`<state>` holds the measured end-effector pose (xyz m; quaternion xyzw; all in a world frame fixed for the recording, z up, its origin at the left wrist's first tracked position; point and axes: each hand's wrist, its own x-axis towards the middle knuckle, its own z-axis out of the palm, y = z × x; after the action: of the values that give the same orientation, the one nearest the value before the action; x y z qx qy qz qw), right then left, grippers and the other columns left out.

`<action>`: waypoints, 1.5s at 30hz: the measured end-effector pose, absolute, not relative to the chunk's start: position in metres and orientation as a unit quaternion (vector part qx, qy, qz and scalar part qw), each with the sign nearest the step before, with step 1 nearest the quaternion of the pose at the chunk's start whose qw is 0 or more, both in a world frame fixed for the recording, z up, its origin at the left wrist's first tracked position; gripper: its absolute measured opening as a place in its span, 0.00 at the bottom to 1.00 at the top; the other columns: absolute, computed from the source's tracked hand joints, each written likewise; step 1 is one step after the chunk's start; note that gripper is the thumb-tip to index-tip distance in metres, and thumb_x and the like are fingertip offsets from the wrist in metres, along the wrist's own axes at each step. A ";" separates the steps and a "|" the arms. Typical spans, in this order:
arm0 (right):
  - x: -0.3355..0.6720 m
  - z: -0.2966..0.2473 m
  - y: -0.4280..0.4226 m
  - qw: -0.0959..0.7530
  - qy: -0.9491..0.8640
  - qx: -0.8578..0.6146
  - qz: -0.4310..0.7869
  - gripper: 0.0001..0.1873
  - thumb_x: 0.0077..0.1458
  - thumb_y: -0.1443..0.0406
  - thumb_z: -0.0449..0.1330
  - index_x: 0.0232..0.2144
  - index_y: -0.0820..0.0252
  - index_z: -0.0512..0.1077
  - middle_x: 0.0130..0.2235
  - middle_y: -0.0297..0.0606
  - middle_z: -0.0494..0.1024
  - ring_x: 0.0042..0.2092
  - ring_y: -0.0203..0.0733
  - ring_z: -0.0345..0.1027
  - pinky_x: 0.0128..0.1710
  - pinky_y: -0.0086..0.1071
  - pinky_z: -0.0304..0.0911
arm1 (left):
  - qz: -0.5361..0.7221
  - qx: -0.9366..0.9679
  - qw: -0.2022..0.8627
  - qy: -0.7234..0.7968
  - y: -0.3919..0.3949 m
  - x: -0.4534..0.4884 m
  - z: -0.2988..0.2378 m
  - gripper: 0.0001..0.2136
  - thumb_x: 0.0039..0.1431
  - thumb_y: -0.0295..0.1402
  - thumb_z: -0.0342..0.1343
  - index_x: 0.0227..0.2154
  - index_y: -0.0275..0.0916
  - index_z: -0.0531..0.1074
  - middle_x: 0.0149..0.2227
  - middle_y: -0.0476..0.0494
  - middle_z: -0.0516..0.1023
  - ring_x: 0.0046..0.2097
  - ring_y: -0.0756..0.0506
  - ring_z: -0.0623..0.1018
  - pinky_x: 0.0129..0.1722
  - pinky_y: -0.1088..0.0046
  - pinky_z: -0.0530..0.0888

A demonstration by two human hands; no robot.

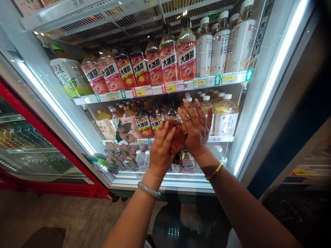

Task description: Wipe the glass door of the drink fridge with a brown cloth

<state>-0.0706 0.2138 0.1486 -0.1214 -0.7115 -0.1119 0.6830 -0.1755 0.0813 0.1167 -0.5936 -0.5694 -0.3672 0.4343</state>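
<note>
Left hand (161, 148) holds brown cloth (179, 139) before bottles (187, 57) labelled "大冰茶".

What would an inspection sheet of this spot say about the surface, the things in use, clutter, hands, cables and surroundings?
Surface: glass front bearing a flower decal.
Things in use: brown cloth, bunched between the hands.
Clutter: bottles on shelves behind the glass; price tags on the shelf edge.
Left hand: at the cloth; grip unclear.
Right hand: open, fingers spread, beside the cloth; contact with the glass cannot be told.
Cables: nothing seen.
Surroundings: red-framed cooler at left; floor below.
</note>
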 end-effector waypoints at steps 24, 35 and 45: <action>-0.032 0.128 0.210 0.550 -0.815 -0.135 -0.122 0.29 0.70 0.64 0.52 0.70 0.40 0.58 0.73 0.29 0.59 0.76 0.41 0.42 0.77 0.56 0.20 | -0.468 -0.481 0.433 -0.601 0.081 -0.185 0.110 0.34 0.67 0.33 0.59 0.72 0.45 0.54 0.75 0.39 0.54 0.75 0.37 0.56 0.75 0.56 0.57; -0.005 0.099 0.223 0.565 -0.796 -0.187 -0.112 0.26 0.70 0.64 0.51 0.67 0.46 0.63 0.71 0.35 0.63 0.76 0.44 0.46 0.76 0.60 0.21 | -0.422 -0.593 0.405 -0.553 0.115 -0.141 0.092 0.32 0.67 0.29 0.57 0.71 0.44 0.56 0.73 0.34 0.58 0.76 0.39 0.54 0.74 0.51 0.58; -0.005 0.088 0.233 0.579 -0.790 -0.166 -0.110 0.27 0.71 0.58 0.50 0.69 0.47 0.60 0.72 0.35 0.62 0.76 0.43 0.43 0.77 0.53 0.25 | -0.425 -0.610 0.392 -0.541 0.133 -0.119 0.065 0.36 0.67 0.25 0.54 0.74 0.43 0.47 0.74 0.33 0.54 0.76 0.38 0.52 0.73 0.49 0.58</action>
<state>-0.0053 0.2328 0.0879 -0.1660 -0.7904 -0.1101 0.5793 -0.1186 0.1327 0.0646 -0.6102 -0.5410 -0.4255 0.3924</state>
